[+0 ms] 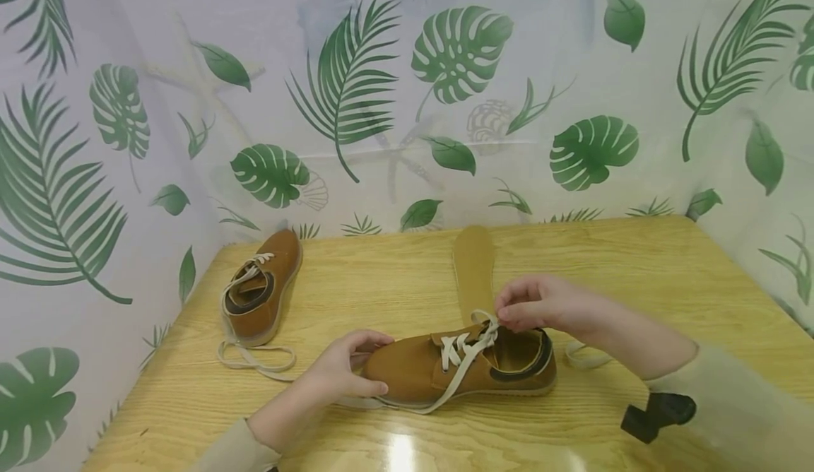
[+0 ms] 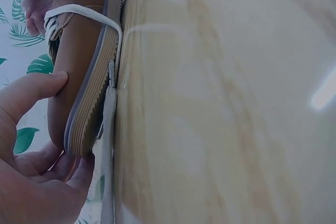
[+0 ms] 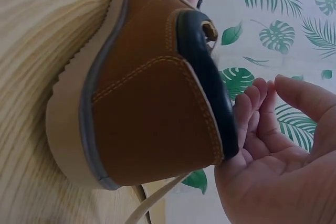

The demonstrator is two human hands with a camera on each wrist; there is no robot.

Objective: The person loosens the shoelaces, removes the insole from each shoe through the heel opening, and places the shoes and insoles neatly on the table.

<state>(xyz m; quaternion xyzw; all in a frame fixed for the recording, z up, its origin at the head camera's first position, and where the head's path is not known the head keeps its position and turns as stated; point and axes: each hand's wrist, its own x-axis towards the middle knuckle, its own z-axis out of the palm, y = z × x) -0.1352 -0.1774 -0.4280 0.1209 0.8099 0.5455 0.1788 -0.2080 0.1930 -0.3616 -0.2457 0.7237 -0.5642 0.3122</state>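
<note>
A brown leather shoe (image 1: 407,366) sits on the table with its toe to the left and its pale laces (image 1: 463,352) crossed and bunched at the throat. My left hand (image 1: 346,369) grips the toe, thumb on the near side and fingers round the front. In the left wrist view, that thumb (image 2: 55,80) presses the upper while fingertips reach the sole's edge. Above the shoe's opening, my right hand (image 1: 531,302) pinches at the lace loop with thumb and forefinger. From behind the heel (image 3: 152,119), the right wrist view shows those fingertips meeting, but the lace between them is hidden.
A second brown shoe (image 1: 267,288) stands at the back left, its loose lace (image 1: 254,359) trailing on the table (image 1: 381,281). Behind the held shoe lies a tan insole (image 1: 475,267). A leaf-patterned cloth (image 1: 394,119) hangs along the back and sides.
</note>
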